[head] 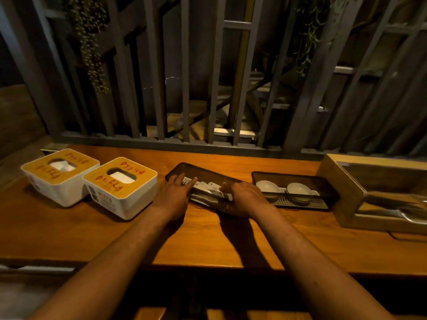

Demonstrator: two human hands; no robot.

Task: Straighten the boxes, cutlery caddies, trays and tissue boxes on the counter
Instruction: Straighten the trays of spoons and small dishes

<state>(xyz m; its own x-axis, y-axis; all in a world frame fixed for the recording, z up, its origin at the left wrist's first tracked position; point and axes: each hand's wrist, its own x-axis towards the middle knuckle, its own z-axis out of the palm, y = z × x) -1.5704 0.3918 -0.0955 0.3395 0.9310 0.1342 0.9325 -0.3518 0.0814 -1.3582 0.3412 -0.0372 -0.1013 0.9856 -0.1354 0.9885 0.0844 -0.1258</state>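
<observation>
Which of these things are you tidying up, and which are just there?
Being tidied:
- dark tray, skewed, held by left hand and right hand
- second dark tray with two small white bowls
- two tissue boxes
- wooden box

Just there:
- grey railing
- hanging plants
- wooden counter
</observation>
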